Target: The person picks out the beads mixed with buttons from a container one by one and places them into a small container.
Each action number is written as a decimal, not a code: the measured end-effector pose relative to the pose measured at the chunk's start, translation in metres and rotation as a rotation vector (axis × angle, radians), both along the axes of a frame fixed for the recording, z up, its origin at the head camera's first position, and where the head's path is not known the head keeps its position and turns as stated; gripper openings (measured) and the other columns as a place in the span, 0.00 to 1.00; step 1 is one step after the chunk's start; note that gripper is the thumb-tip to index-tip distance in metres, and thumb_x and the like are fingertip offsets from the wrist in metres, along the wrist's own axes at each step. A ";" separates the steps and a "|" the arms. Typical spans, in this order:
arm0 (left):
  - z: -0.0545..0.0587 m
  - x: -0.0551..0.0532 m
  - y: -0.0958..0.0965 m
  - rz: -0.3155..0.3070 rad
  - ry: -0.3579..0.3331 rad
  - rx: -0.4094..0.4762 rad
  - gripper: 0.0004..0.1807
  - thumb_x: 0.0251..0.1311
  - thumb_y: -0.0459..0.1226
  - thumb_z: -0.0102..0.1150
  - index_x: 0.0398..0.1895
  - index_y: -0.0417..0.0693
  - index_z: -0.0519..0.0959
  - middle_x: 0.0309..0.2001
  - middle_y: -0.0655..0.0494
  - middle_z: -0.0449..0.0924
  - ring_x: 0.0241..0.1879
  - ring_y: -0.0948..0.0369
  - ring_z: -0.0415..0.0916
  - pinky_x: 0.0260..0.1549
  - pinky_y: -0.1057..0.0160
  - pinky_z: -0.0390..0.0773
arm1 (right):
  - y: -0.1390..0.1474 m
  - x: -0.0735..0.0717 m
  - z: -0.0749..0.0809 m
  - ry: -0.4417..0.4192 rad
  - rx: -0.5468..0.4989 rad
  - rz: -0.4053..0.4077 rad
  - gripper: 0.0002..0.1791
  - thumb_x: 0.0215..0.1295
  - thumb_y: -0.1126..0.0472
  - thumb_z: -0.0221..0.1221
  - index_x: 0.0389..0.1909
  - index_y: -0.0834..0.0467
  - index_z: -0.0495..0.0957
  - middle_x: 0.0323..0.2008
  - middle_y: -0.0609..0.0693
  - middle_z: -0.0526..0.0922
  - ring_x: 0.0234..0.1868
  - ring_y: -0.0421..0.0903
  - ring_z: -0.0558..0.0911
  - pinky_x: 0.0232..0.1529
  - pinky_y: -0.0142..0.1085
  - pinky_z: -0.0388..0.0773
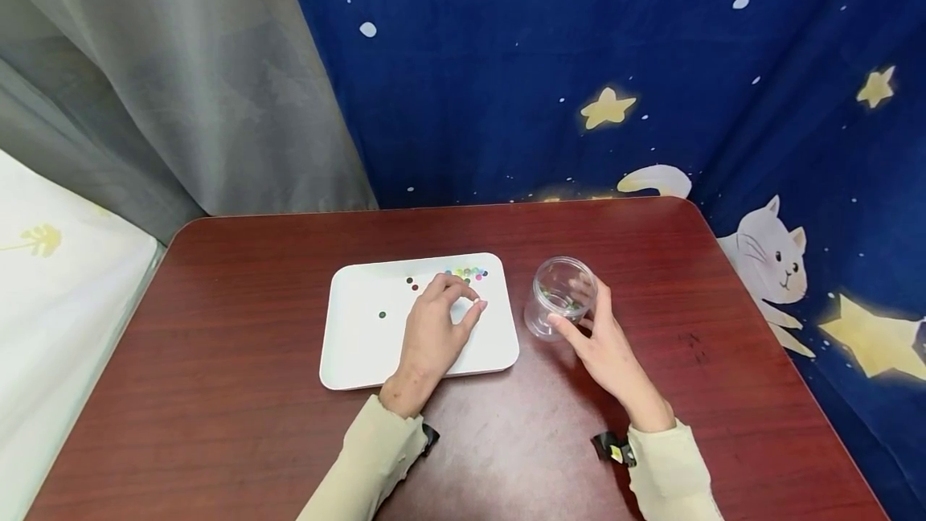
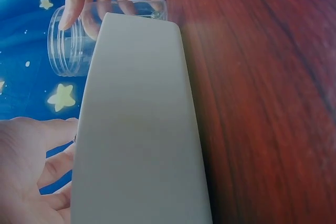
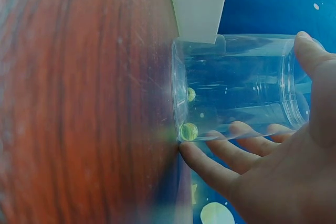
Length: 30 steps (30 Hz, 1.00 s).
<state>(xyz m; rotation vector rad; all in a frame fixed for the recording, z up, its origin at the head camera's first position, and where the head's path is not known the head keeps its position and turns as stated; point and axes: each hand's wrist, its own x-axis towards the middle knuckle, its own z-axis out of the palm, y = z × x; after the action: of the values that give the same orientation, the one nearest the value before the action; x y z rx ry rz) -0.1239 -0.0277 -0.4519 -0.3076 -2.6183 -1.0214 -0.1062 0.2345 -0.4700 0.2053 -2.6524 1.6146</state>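
Beads (image 1: 466, 272), round and multicoloured, are dotting a white rectangular tray (image 1: 362, 352) mid-frame; the left hand (image 1: 434, 326) is hovering above, narrow, its hold unclear; the right hand (image 1: 608, 350) is gripping a clear cylindrical plastic jar (image 1: 547, 305) right of centre.

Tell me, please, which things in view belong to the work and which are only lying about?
Part of the work: white tray, small balls on it, clear jar in the right hand, green balls inside the jar.

Only surroundings: table, blue curtain, grey curtain.
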 end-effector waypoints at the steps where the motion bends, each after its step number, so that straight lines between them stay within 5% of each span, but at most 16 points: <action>1: 0.000 0.000 0.000 -0.001 0.009 0.001 0.08 0.64 0.44 0.72 0.37 0.50 0.88 0.46 0.57 0.83 0.50 0.56 0.85 0.51 0.54 0.84 | 0.000 0.000 0.000 0.000 0.000 -0.001 0.44 0.74 0.56 0.63 0.80 0.53 0.45 0.76 0.59 0.64 0.75 0.63 0.69 0.66 0.67 0.71; 30: 0.009 0.002 0.016 -0.058 0.075 0.031 0.06 0.62 0.42 0.73 0.36 0.52 0.87 0.49 0.58 0.84 0.54 0.58 0.85 0.54 0.55 0.83 | -0.003 0.002 0.001 0.006 -0.002 -0.020 0.44 0.73 0.58 0.64 0.79 0.58 0.47 0.74 0.61 0.66 0.75 0.64 0.70 0.66 0.66 0.72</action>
<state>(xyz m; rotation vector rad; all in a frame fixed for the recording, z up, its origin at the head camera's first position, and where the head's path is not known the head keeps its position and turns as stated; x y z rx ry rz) -0.1217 -0.0119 -0.4432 -0.4093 -2.5382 -1.0473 -0.1047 0.2317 -0.4694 0.1830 -2.6391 1.6085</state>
